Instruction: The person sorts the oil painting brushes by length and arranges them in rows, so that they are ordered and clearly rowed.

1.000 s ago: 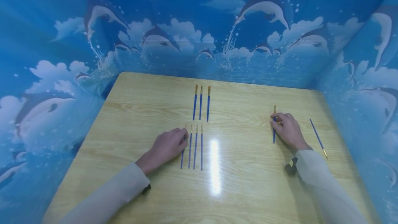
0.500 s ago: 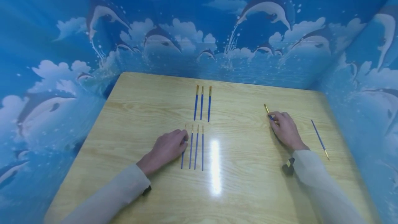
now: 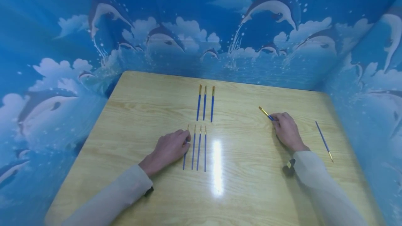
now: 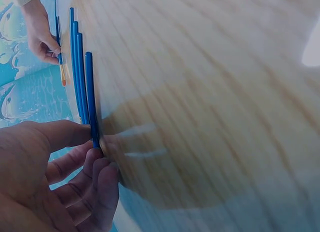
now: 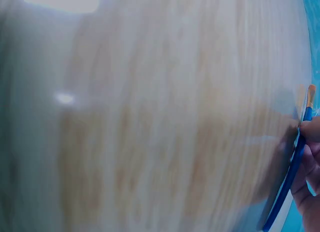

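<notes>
My left hand point(image 3: 170, 148) pinches the leftmost paintbrush point(image 3: 184, 161) of a near row of thin blue brushes on the table. In the left wrist view, thumb and fingers close on that brush's blue handle point(image 4: 90, 87), and more handles point(image 4: 77, 67) lie just beside it. Over at the right, my right hand point(image 3: 288, 132) holds another paintbrush point(image 3: 265, 112) between thumb and fingers, its bristles pointing to the upper left. The right wrist view shows this brush's blue handle point(image 5: 286, 187) running down past the fingers, tan bristles point(image 5: 311, 94) at the top.
Three thicker paintbrushes point(image 3: 205, 104) lie side by side farther back, bristles toward the back edge. A lone thin brush point(image 3: 324, 141) lies slanted at the far right, tip toward me. Dolphin-patterned blue sheets point(image 3: 188, 58) stand around the wood-grain table point(image 3: 251, 184).
My right hand has turned its paintbrush from nearly upright in view to slanting up and left, the bristle end swinging left. The left hand stays on its brush.
</notes>
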The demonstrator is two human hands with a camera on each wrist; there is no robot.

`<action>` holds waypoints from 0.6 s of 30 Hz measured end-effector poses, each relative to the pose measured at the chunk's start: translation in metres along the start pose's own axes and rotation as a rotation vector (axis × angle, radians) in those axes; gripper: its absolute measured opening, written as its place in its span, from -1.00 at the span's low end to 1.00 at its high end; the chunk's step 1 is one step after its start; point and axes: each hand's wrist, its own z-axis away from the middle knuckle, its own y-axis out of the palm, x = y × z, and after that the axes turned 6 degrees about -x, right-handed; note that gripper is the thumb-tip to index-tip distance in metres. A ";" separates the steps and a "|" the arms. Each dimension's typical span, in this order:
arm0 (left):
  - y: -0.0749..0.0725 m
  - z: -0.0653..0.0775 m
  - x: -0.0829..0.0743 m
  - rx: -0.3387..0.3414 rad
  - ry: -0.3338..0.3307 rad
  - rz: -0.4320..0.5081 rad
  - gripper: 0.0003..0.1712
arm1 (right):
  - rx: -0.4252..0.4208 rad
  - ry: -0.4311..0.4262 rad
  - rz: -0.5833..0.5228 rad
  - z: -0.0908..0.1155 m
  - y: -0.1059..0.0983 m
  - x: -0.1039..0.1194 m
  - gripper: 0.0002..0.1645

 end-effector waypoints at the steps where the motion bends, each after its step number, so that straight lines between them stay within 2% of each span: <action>1: 0.000 0.000 0.000 -0.001 0.000 -0.001 -0.80 | 0.002 -0.003 -0.003 0.000 0.000 0.001 -0.58; 9: 0.000 -0.001 0.000 0.000 -0.006 0.008 -0.80 | -0.003 -0.087 -0.046 -0.004 -0.001 0.013 -0.60; 18: -0.001 0.001 0.002 -0.009 0.021 0.009 -0.82 | 0.094 -0.052 -0.141 -0.009 -0.003 0.035 -0.57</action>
